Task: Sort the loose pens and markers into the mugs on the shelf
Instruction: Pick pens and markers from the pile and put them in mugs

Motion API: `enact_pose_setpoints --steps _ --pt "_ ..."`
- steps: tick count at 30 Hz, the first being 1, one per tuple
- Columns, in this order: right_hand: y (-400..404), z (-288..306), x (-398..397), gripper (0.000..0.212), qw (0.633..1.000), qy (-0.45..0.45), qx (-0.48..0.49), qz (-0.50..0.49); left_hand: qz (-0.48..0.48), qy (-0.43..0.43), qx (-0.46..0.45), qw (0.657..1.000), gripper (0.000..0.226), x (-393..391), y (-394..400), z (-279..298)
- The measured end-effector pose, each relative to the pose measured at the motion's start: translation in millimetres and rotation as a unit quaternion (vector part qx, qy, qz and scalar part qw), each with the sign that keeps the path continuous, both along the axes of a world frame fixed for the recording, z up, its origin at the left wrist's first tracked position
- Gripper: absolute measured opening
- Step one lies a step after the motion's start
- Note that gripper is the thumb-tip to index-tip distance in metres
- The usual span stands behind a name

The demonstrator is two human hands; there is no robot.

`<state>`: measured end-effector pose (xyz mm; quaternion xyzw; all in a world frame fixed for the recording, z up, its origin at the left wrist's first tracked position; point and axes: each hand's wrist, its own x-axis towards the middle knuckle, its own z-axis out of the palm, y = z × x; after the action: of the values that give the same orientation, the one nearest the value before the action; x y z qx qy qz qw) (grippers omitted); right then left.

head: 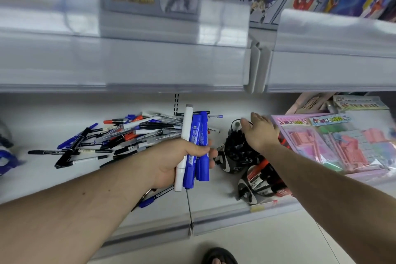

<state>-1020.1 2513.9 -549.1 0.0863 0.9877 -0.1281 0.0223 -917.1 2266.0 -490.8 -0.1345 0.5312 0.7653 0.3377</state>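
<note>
My left hand (180,162) grips a bundle of markers (194,152), two blue ones and a white one, held upright above the white shelf (53,178). Behind it lies a loose pile of pens and markers (128,135) in black, blue, red and white. My right hand (260,133) is stretched out with straight fingers over a black-and-white mug (230,156) full of black markers. A second mug (250,191) nearer the shelf's front edge holds red-capped markers. A blue pen (154,198) lies under my left wrist.
Pink packaged stationery sets (327,148) lie on the shelf to the right of the mugs. An upper shelf (150,64) with clear price rails hangs overhead. Blue objects (6,158) sit at the far left. A sandalled foot (218,257) shows on the floor below.
</note>
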Motion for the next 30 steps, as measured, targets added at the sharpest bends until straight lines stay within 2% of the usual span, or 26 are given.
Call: enact_pose_setpoints --steps 2,4,6,8,10,12,16,20,23,27,30 --pt "-26.6 27.3 11.7 0.053 0.975 0.037 -0.213 -0.053 -0.006 0.002 0.008 1.000 0.015 2.2 -0.4 4.2" --pt "-52.4 57.9 30.3 0.051 0.906 -0.007 -0.413 -0.090 -0.016 0.007 0.011 1.000 0.015 5.4 -2.1 8.4" --pt "-71.2 82.9 56.5 0.049 0.866 -0.089 -0.488 -0.054 -0.028 0.013 0.006 1.000 0.014 9.8 -3.8 12.3" --pt "-85.6 101.0 81.2 0.048 0.862 -0.153 -0.483 0.009 -0.035 0.019 0.000 0.999 0.014 15.0 -5.6 16.3" --pt "-96.1 115.2 103.1 0.039 0.874 -0.179 -0.450 0.048 -0.047 0.032 0.003 0.998 0.015 20.5 -6.2 21.4" --pt "-101.4 122.7 119.4 0.030 0.884 -0.172 -0.434 0.042 -0.076 0.055 0.009 0.996 0.015 27.8 -4.2 27.4" --pt "-103.4 130.2 141.6 0.026 0.900 -0.138 -0.414 -0.004 -0.116 0.080 0.012 0.990 0.015 44.8 1.5 37.3" --pt "-101.3 143.7 166.0 0.022 0.910 -0.095 -0.403 -0.031 -0.136 0.093 0.033 0.986 0.037 58.4 1.8 43.9" --pt "-94.4 156.1 177.5 0.016 0.889 -0.084 -0.447 -0.052 -0.125 0.088 0.032 0.988 0.040 64.2 0.2 50.4" --pt "-83.0 159.4 186.9 0.015 0.847 -0.099 -0.519 -0.050 -0.054 0.092 0.020 0.994 0.030 59.0 -7.9 52.5" --pt "-82.1 157.6 196.3 0.018 0.849 -0.118 -0.513 -0.047 -0.025 0.092 0.037 0.995 0.035 56.2 -11.7 54.3"
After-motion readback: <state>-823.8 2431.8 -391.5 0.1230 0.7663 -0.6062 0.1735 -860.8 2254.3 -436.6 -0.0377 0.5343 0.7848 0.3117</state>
